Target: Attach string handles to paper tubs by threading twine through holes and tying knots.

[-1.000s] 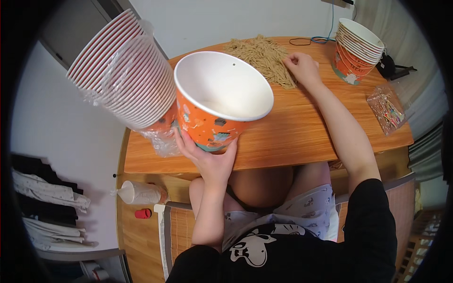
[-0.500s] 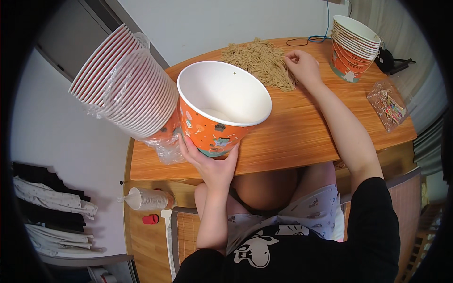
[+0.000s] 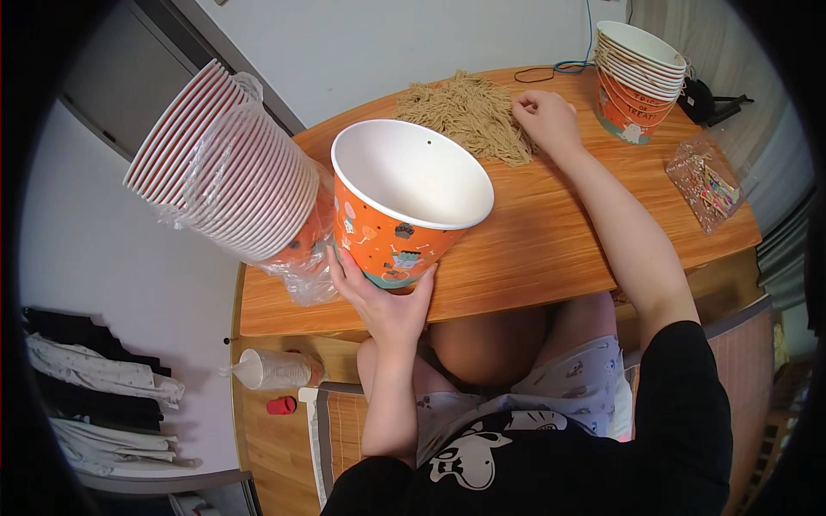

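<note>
Gripping orange bucket point(image 3: 404, 232) near table edge point(image 3: 344, 322)

1. a bagged stack of red-rimmed bowls point(image 3: 228, 185) leans just left of the grip.
2. a stack of orange buckets point(image 3: 635, 82) stands far right of it.
3. a clear packet point(image 3: 705, 182) lies below that stack.
4. a black cable point(image 3: 551, 69) trails at the far table edge.
5. a red cap point(image 3: 280, 405) sits on the floor, below-left.

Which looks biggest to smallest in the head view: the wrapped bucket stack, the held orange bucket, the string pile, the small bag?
1. Wrapped bucket stack
2. Orange bucket in the left hand; nearly as big, and its nearness to the camera makes the order unsure
3. String pile
4. Small bag
</note>
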### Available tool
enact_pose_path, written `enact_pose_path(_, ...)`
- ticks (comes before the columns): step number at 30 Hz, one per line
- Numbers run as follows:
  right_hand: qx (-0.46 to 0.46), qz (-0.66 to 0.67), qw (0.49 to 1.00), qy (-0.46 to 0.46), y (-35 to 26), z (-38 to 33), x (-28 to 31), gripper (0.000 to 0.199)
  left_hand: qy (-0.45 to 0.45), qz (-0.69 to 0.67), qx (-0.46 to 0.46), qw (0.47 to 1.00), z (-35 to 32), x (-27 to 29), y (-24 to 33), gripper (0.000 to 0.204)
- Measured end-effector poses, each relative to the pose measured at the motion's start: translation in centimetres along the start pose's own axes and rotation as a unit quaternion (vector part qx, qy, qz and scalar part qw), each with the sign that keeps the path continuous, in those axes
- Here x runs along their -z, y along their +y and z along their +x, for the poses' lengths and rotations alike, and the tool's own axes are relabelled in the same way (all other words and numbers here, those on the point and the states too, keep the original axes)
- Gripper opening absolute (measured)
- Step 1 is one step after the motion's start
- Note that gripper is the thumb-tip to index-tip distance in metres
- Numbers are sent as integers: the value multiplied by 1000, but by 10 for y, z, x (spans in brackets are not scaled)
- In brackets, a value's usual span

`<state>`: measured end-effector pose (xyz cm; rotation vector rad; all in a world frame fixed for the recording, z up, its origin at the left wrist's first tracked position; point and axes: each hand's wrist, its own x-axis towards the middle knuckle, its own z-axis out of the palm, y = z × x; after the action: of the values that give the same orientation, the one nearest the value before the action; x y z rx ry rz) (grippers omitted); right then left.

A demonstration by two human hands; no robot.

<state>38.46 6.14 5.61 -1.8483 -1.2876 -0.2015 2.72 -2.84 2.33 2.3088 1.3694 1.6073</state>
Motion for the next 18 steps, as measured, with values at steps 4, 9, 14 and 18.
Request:
enact_pose_path(4,55,-37,997,28,-3,-1,6,21,-2,6,3,1000,-1,0,1,122)
enact_pose_path(9,95,-39,992,70,-3,1,11,20,-2,10,-3,1000,0,0,0,123)
enact_pose_path(14,150,-58,979,126,-5,6,24,18,-3,7,-10,1000,0,-2,-1,123)
enact_pose_path(18,211,-88,957,182,-9,12,45,15,-4,4,-9,1000,1,-1,0,123)
